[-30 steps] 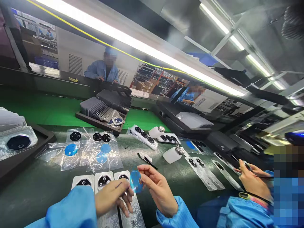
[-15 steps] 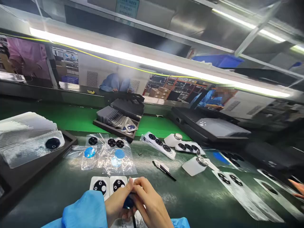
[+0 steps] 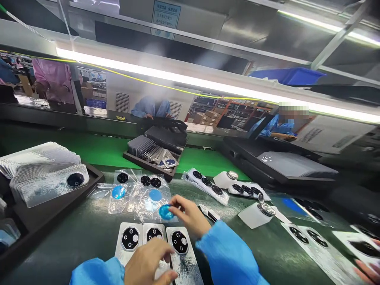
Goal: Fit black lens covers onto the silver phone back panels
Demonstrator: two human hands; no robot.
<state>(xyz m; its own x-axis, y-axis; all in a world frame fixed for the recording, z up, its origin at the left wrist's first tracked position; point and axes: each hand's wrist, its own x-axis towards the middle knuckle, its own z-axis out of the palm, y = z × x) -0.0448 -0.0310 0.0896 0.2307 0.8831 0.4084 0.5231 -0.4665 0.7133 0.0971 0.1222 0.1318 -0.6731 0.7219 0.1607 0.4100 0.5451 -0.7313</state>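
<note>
Three silver phone back covers (image 3: 154, 241) with black octagonal camera rings lie side by side at the near edge of the dark bench. My left hand (image 3: 150, 264) rests on the middle and right covers, fingers curled down on them. My right hand (image 3: 187, 214) reaches forward past the covers and pinches a round blue film disc (image 3: 165, 212) between thumb and fingers. The disc hangs over a sheet of clear plastic film (image 3: 139, 198) that carries other blue discs and black rings.
A black tray (image 3: 47, 209) with stacked covers stands at the left. More covers fill a tray (image 3: 154, 158) on the green belt. White holders, a black pen (image 3: 209, 213) and strips of black rings lie to the right. A co-worker's fingers (image 3: 368, 271) show at bottom right.
The blue disc was between both hands near the covers. Now my right hand has carried it forward over the plastic film, and my left hand has dropped onto the covers. The view has shifted right.
</note>
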